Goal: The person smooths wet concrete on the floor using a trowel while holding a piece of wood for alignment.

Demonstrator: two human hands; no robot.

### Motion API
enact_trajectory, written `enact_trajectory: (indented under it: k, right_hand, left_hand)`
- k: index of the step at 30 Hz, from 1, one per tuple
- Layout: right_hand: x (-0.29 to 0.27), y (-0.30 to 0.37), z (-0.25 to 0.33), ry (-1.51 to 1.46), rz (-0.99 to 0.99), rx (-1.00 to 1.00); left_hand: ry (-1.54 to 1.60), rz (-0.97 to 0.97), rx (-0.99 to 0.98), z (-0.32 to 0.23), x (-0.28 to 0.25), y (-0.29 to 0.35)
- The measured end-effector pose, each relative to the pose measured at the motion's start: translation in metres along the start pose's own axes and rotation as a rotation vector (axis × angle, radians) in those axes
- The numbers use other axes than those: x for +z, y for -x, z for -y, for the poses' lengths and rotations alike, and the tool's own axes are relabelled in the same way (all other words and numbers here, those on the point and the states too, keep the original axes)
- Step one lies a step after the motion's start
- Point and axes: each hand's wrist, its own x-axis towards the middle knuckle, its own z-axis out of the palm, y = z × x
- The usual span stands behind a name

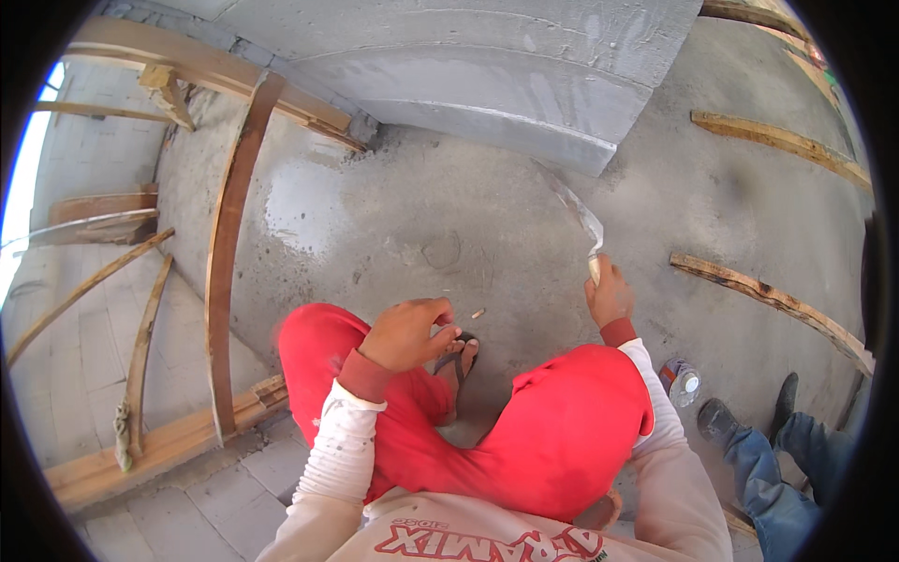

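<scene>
My right hand (611,292) is closed round the pale handle of a trowel (582,214). The trowel's long narrow blade points forward and left, over the grey floor near the lower edge of a concrete block (487,84). My left hand (409,335) is above my left knee, palm down, with its fingers loosely bent and a gap between thumb and forefinger; nothing shows in it. Just right of it, a small tan stub (478,313) lies on the floor. My sandalled foot (457,363) is below that hand.
On the left stands a long wooden board (236,225), with thinner sticks and a beam around it. Wooden planks (773,302) lie at the right. A bottle-like container (681,382) stands near another person's jeans and shoes (763,459). Wet floor (302,208) shines ahead.
</scene>
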Motion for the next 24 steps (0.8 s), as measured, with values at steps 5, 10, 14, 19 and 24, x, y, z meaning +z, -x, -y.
enact_trajectory:
  k: [5,10,14,19,24]
  right_hand:
    - [0.012,-0.068,-0.037,0.245,0.115,-0.056]
    - [0.055,-0.009,0.011,0.177,0.309,-0.002]
    - [0.051,-0.007,0.038,0.154,0.362,-0.149]
    - [0.036,-0.064,0.036,0.195,0.246,-0.087]
    - [0.093,-0.015,0.031,0.205,0.496,-0.125]
  left_hand:
    - [0.017,-0.150,-0.023,0.004,-0.009,0.020]
    - [0.085,-0.498,-0.018,0.011,-0.048,0.047]
    - [-0.163,-0.863,-0.185,0.024,-0.107,0.116]
    - [-0.275,-1.025,-0.434,0.044,-0.148,0.230]
    - [-0.119,-1.078,-0.530,0.071,-0.159,0.260]
